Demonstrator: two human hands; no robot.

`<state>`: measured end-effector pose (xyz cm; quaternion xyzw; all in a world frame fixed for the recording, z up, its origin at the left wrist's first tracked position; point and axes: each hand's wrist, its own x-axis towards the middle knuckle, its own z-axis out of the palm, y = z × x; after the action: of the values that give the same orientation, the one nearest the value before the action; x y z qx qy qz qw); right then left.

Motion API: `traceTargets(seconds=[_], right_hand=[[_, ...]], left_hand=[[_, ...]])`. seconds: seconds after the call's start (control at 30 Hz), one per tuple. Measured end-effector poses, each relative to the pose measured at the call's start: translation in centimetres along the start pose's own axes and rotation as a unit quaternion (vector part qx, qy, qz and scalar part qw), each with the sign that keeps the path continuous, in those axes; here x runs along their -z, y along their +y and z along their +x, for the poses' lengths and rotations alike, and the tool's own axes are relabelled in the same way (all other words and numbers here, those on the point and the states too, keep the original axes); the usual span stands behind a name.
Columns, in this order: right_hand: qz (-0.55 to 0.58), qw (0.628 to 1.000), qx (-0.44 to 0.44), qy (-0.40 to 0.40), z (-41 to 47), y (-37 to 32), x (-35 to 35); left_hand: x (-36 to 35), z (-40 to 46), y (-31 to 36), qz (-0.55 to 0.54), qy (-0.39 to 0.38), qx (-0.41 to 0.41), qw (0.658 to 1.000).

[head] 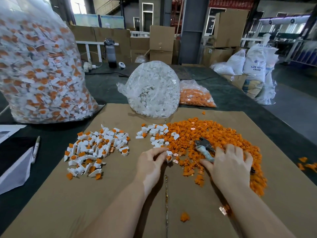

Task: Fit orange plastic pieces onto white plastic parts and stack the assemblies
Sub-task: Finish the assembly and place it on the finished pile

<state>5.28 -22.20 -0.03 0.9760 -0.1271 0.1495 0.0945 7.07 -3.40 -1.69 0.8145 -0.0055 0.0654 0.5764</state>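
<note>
My left hand pinches a white part with an orange piece in it just above the cardboard sheet. My right hand lies spread, fingers straight, over the near edge of the big heap of loose orange pieces; it is blurred. A small cluster of bare white parts sits at the heap's left side. Further left lies a pile of finished white-and-orange assemblies.
Metal pliers lie on the orange heap beside my right hand. Behind are a bag of white parts, a bag of orange pieces and a large bag of assemblies. A pen and papers lie left.
</note>
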Motion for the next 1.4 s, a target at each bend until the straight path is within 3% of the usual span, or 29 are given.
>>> traceTargets(seconds=[0.07,0.2,0.37,0.63,0.83,1.13,1.4], right_hand=[[0.106,0.991,0.063,0.052,-0.3,-1.5,0.4],[0.329,0.909,0.215,0.138,-1.8,-5.1,0.4],[0.410,0.882,0.186,0.141,-2.5,-6.0,-0.5],[0.450,0.869,0.150,0.145,-3.1,-5.5,-0.8],[0.429,0.870,0.196,0.144,-3.3,-5.5,-0.4],[0.398,0.882,0.187,0.171,-3.2,-5.7,-0.6],[0.389,0.899,0.077,0.186,-2.9,-5.6,-1.1]], left_hand=[[-0.1,0.1,0.0,0.011,-0.006,-0.011,1.000],[-0.3,0.0,0.1,0.013,-0.017,-0.032,0.999],[0.2,-0.6,-0.3,-0.023,-0.054,-0.014,0.998],[0.0,-1.0,-0.3,0.016,-0.050,-0.051,0.997],[0.1,-1.2,-0.1,0.042,-0.048,-0.075,0.995],[-0.2,-1.4,-0.1,0.069,-0.030,-0.079,0.994],[0.1,-0.6,-0.4,0.052,0.131,-0.002,0.990]])
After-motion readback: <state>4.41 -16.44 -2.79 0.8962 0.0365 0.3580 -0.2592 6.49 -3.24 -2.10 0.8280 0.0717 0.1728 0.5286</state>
